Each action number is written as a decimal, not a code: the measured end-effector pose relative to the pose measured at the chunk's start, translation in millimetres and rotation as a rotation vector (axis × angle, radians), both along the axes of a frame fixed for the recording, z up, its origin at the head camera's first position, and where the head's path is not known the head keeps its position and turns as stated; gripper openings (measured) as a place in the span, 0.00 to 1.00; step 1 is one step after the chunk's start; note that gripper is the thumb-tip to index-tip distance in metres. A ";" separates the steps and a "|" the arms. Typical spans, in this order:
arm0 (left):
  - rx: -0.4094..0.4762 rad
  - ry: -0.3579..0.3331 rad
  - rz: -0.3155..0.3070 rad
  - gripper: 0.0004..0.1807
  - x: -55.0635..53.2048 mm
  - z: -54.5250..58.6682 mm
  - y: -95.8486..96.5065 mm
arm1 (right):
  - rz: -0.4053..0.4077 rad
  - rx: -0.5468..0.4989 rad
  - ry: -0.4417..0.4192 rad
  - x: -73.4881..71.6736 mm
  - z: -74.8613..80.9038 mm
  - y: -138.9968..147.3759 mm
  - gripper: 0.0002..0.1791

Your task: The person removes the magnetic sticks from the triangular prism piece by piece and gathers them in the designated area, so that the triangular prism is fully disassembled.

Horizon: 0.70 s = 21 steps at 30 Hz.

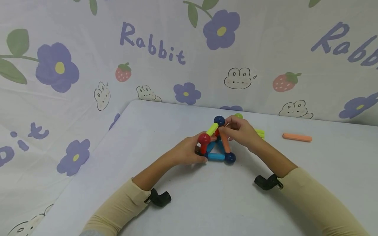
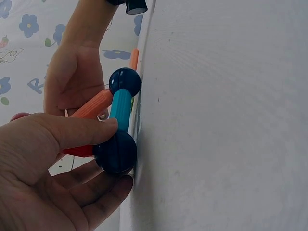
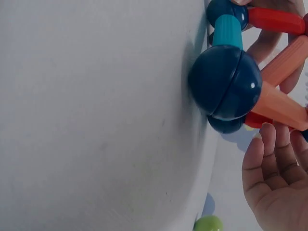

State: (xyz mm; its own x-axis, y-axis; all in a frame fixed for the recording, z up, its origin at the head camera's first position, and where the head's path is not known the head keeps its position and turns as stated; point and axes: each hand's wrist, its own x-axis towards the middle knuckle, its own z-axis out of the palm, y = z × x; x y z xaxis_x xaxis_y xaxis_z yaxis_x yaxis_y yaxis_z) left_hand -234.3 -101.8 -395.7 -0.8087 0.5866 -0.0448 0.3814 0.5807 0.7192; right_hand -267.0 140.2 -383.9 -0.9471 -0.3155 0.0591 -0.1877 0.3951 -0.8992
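Observation:
A toy frame of magnetic building rods and balls stands on the table. It has blue rods [image 1: 216, 157] low down, a dark blue ball [image 1: 230, 158] at its front right corner, a red ball [image 1: 204, 138] and a yellow-green rod [image 1: 212, 129] leading to the upper dark blue ball [image 1: 219, 121]. My left hand [image 1: 186, 151] grips the frame's lower left corner, thumb across the light blue rod [image 2: 121, 109] at a dark blue ball [image 2: 116, 153]. At the top, my right hand [image 1: 243, 131] holds the orange rod [image 1: 225, 141] near the upper ball; its fingertips [image 3: 267, 132] partly hide behind the rods.
Behind my right hand lie a green ball [image 1: 238, 116] and yellow-green rods [image 1: 260, 133]. Farther right on the white table [image 1: 189, 200] is a loose orange rod [image 1: 297, 137]. A patterned cloth [image 1: 156, 65] hangs behind the table's back edge.

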 end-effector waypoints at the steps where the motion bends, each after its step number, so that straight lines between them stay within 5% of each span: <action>1: 0.001 -0.001 0.001 0.48 0.1 0.2 0.0 | 0.000 -0.011 -0.001 0.6 0.5 -0.4 0.14; 10: 0.013 0.000 0.003 0.48 -0.4 -0.7 0.7 | -0.017 -0.005 -0.005 4.8 2.1 2.2 0.14; 21: 0.000 -0.021 0.021 0.47 0.3 1.0 1.1 | 0.078 0.127 0.140 10.8 10.8 16.6 0.15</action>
